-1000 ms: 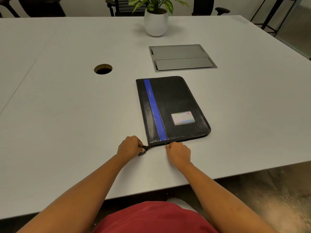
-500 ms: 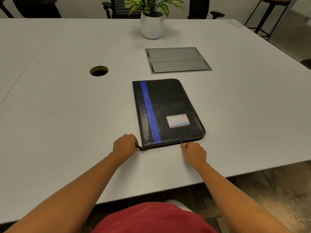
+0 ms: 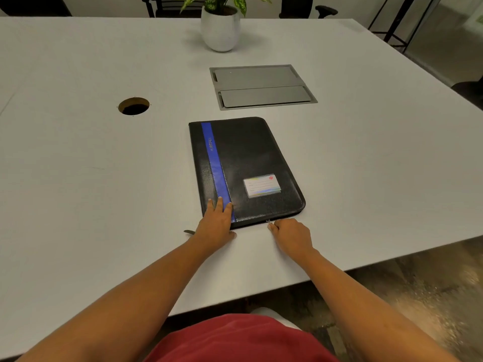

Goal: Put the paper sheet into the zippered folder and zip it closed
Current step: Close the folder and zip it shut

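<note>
A black zippered folder (image 3: 251, 163) with a blue stripe and a small label card lies closed on the white table (image 3: 78, 192). My left hand (image 3: 215, 224) rests flat on its near left corner, fingers spread over the stripe. My right hand (image 3: 291, 235) pinches the zipper pull (image 3: 269, 222) on the folder's near edge, a little left of the near right corner. A short black tab (image 3: 189, 232) pokes out on the table left of my left wrist. No paper sheet is visible.
A white plant pot (image 3: 220, 30) stands at the back. A grey cable hatch (image 3: 262, 87) is set into the table behind the folder, and a round grommet hole (image 3: 133, 106) lies to the left. The table's near edge runs just below my forearms. Chairs stand beyond the table.
My right hand has drawn the zipper pull rightward along the near edge. My left hand let go of the folder's end tab and now lies flat on the cover.
</note>
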### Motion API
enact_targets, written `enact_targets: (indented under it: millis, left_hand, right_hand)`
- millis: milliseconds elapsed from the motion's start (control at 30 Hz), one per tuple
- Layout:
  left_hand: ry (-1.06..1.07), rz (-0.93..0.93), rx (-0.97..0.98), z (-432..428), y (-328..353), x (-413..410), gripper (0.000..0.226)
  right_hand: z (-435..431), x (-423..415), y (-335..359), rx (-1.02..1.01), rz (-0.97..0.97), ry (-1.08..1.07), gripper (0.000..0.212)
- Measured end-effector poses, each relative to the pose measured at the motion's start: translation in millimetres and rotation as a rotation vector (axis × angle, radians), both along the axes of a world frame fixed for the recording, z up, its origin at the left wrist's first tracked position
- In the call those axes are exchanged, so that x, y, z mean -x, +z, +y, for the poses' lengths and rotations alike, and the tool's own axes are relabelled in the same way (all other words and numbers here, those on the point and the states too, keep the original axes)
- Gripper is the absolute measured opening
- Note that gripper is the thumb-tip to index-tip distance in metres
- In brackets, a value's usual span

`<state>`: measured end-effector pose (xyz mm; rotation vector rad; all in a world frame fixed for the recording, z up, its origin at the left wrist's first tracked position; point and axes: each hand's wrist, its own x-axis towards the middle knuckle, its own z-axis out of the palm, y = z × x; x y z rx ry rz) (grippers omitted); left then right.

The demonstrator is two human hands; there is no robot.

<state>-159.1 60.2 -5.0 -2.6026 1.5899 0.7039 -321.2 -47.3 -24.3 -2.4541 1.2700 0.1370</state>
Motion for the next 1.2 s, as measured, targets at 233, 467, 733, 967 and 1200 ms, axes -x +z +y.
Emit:
enact_targets:
  millis: [233,467,733,967,1200]
  left_hand:
    - [-0.092,-0.081,-0.113,-15,4,-14,0.072]
    - [-0.126,-0.124,-0.090,-17,4,-16,0.067]
    - [-0.121,-0.143,-0.112,-15,6,-18,0.069]
    - [-0.148,-0.189,-0.176,-15,8,-19,0.069]
    - [-0.121,-0.199,-0.193,-17,11,-16,0.067]
  right_hand:
    - [-13,11,-5,0.088,0.026,0.073,0.040]
    - [-46,39,1,0.090,0.074,0.027,0.041]
    - [-76,47,10,0.102,0.089,0.084,0.039]
    - [-99,44,12,0.094,0.095,0.101,0.046]
    - [-121,44,10,0.025,-0.081,0.085,0.028]
